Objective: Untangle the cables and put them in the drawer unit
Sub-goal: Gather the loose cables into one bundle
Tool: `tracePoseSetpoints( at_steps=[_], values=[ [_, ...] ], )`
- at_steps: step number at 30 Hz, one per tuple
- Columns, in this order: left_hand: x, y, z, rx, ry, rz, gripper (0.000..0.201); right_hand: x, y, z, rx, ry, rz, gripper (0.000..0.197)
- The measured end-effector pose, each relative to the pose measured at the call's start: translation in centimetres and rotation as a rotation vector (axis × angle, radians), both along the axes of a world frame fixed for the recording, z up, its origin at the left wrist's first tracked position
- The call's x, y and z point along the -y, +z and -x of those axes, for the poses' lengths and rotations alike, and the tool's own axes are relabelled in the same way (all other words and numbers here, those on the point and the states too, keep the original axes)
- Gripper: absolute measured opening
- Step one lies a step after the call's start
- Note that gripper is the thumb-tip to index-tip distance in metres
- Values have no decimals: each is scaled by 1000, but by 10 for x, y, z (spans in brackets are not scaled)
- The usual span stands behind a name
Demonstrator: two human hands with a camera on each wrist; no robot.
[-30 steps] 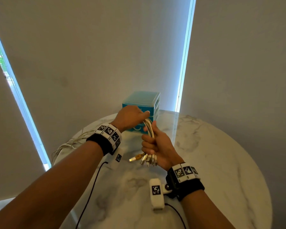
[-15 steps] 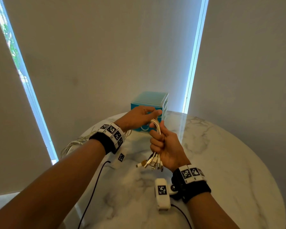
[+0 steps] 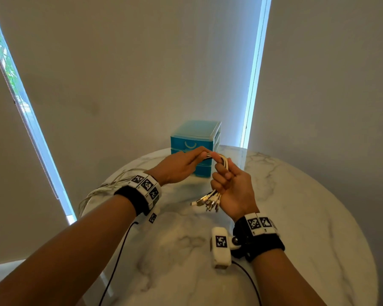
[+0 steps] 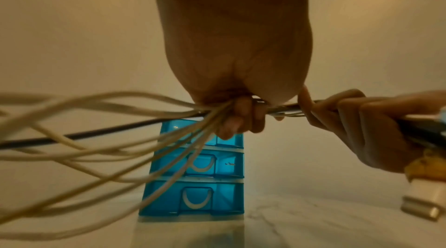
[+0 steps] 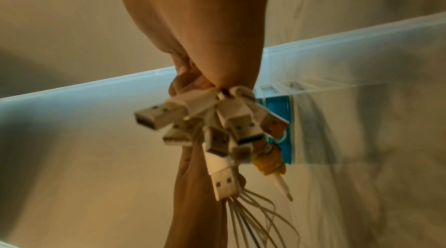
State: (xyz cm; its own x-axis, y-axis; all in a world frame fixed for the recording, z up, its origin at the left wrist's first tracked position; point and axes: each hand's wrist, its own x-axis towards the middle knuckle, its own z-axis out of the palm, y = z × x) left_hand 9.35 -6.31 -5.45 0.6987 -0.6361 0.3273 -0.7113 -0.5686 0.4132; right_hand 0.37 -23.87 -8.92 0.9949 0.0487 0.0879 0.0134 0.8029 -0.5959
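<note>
A bundle of white cables (image 3: 223, 162) runs between both hands above the marble table (image 3: 318, 217). My right hand (image 3: 231, 186) grips it in a fist, and several USB plugs (image 3: 207, 202) (image 5: 217, 128) hang out below the fist. My left hand (image 3: 184, 163) (image 4: 239, 114) pinches the same bundle just to the left, fingers curled round it. The loose cable lengths (image 3: 102, 188) (image 4: 96, 128) trail off past my left wrist toward the table's left edge. Just behind the hands stands the blue drawer unit (image 3: 196, 138) (image 4: 200, 175), its three drawers closed.
A white tagged device (image 3: 221, 246) with a black lead lies on the table near my right wrist. Another black lead (image 3: 117, 257) runs under my left forearm. Pale blinds (image 3: 142, 74) hang close behind the table, with bright window gaps at left and right.
Both hands have risen and shifted right with the bundle. My left hand has slid along the cables away from the right fist, so the bundle arches between them.
</note>
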Motion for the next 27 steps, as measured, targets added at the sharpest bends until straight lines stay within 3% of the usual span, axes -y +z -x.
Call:
tracePoseSetpoints(
  at_steps=[2, 4, 11, 13, 16, 23, 27],
  values=[
    [8, -2, -1, 131, 91, -61, 44, 2, 1, 1, -12, -26, 39, 47],
    [17, -6, -1, 168, 136, 19, 39, 3, 1, 2, -19, -34, 113, 51],
    [68, -15, 10, -125, 122, 388, 40, 0, 6, 1, -142, -152, 389, 68],
    [83, -25, 14, -142, 123, 419, 41, 7, 9, 3, -177, -292, 607, 73],
    [95, -42, 14, -158, 129, 423, 42, 23, 6, 2, -187, -489, 945, 62],
    [78, -39, 23, -281, -2, 403, 41, 34, -4, -10, -177, -417, 596, 56],
    [67, -32, 31, -294, 63, 273, 51, 40, -6, -12, -182, -402, 461, 57]
  ],
)
